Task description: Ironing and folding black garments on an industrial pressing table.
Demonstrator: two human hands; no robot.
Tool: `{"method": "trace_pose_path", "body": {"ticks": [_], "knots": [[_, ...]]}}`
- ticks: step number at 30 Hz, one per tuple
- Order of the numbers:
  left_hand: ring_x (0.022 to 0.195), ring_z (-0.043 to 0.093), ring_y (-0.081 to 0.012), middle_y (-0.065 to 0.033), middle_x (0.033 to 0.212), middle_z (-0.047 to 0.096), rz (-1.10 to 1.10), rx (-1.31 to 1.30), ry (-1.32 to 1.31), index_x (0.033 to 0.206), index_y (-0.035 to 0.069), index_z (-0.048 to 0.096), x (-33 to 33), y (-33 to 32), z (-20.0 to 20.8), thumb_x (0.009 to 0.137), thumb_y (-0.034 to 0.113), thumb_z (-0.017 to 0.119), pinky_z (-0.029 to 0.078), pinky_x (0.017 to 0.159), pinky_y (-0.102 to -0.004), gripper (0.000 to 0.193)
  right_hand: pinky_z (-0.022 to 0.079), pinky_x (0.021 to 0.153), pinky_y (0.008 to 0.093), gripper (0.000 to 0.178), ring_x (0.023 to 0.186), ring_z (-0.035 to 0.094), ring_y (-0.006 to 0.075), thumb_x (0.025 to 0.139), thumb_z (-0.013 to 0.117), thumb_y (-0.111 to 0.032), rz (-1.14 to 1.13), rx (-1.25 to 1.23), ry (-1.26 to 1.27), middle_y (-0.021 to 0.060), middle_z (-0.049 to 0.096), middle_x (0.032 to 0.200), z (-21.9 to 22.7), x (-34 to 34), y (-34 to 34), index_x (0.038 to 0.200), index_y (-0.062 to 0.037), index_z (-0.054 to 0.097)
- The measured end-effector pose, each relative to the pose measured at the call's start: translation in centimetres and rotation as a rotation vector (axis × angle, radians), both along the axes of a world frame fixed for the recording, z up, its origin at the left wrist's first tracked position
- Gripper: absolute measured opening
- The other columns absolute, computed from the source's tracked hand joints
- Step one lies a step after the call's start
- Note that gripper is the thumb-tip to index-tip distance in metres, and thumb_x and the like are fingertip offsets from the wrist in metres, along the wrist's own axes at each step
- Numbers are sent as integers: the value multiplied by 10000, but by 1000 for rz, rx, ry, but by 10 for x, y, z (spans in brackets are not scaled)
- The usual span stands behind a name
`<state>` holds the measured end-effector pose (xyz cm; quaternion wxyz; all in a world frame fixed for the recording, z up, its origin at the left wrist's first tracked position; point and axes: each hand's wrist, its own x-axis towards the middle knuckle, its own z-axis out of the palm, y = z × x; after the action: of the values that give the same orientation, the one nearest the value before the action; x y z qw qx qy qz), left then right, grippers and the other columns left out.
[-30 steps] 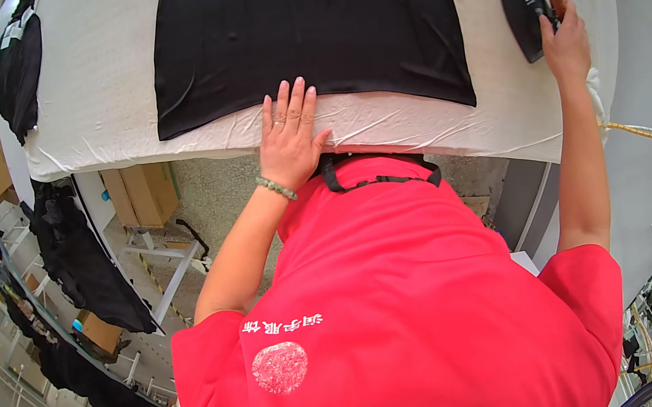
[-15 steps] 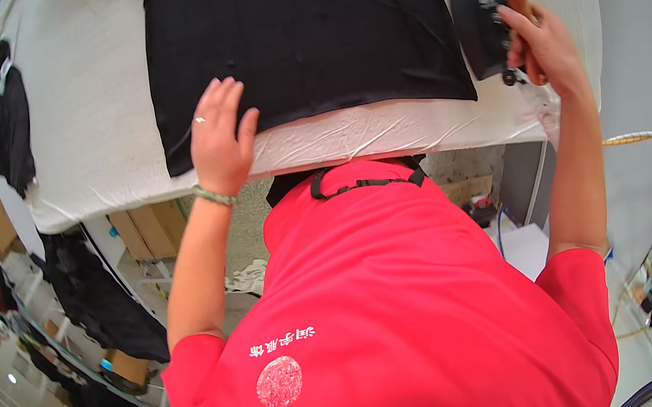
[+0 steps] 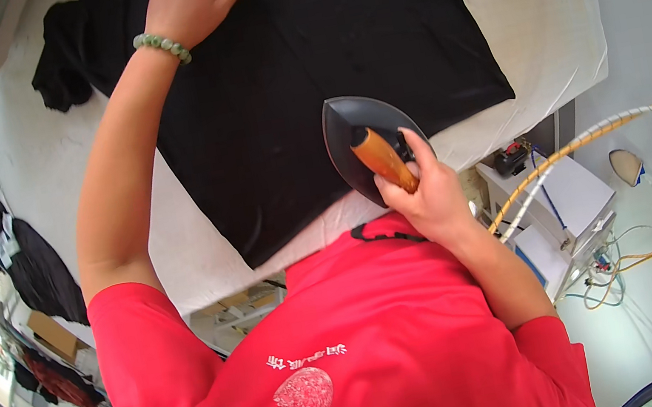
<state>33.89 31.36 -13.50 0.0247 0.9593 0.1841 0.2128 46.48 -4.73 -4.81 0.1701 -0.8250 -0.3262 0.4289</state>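
Observation:
A black garment (image 3: 266, 153) lies spread over the white padded ironing table (image 3: 548, 11), its lower edge slanting near my body. My right hand (image 3: 433, 198) is wrapped round the wooden handle of a dark, pointed iron (image 3: 343, 136). The iron rests over the garment's near edge, its tip pointing away from me. Farther off, my left hand (image 3: 190, 2) reaches across the left part of the garment, palm down, thumb stretched out. Its fingertips are cut off by the top of the view. A green bead bracelet (image 3: 162, 47) circles that wrist.
Bunched black fabric (image 3: 65, 62) lies at the far left of the table. Another dark garment (image 3: 38, 260) is by the left edge. To the right, white and yellow hoses (image 3: 592, 142) arch past a white cabinet (image 3: 575, 196) beside the table.
The iron has come from the table's right side onto the garment's near edge. My left hand has moved farther away over the garment. My body and the view have turned.

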Motion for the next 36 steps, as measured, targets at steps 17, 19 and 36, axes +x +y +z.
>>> {"method": "trace_pose_path", "body": {"ticks": [17, 19, 36], "knots": [[1001, 704, -300, -109, 1069, 740, 191, -172, -48, 1087, 70, 729, -4, 191, -38, 913, 338, 764, 549, 861, -400, 321, 520, 657, 276, 615, 667, 641, 117, 908, 761, -213, -62, 84, -36, 94, 693, 771, -28, -14, 172, 1381, 81, 499], [1051, 667, -314, -133, 1118, 704, 261, -389, 173, 1131, 69, 718, 5, 189, -10, 855, 300, 820, 535, 896, -411, 373, 505, 620, 262, 616, 638, 619, 98, 912, 759, -212, -56, 114, -48, 81, 682, 762, -20, -10, 198, 1381, 91, 500], [827, 657, -297, -124, 880, 659, 291, -679, -14, 866, 47, 718, 9, 210, -28, 766, 257, 872, 530, 746, -396, 279, 412, 446, 252, 450, 469, 493, 62, 955, 706, -258, 59, 93, 143, -9, 523, 614, 0, 27, 347, 1243, 70, 593]]}}
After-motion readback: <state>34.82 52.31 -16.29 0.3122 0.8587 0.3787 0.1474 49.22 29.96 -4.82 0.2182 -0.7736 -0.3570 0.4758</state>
